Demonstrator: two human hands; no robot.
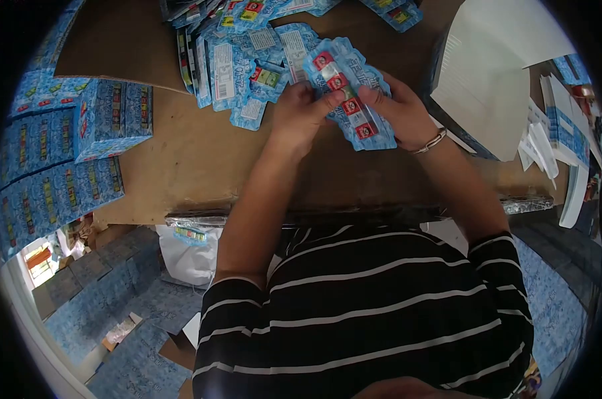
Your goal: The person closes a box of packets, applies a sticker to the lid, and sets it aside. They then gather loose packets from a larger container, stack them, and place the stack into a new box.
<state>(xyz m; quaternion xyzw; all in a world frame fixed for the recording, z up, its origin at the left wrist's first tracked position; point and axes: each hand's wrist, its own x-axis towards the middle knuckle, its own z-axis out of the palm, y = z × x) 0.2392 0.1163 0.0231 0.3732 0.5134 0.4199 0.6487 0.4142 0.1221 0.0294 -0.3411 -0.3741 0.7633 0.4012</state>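
Both hands hold a small fan of blue printed packets with scalloped edges and a row of red squares down the front. My left hand grips the near left side, thumb pressed on the front. My right hand, with a bracelet at the wrist, grips the right side, its thumb on the front as well. The fingers behind the packets are hidden. Just beyond my left hand, a loose pile of similar packets lies on the brown table, some showing white barcode labels.
Stacked blue boxes stand at the left beside a brown cardboard flap. On the right is a white open carton, with folded white and blue card beyond it. A white bag hangs below the table's front edge.
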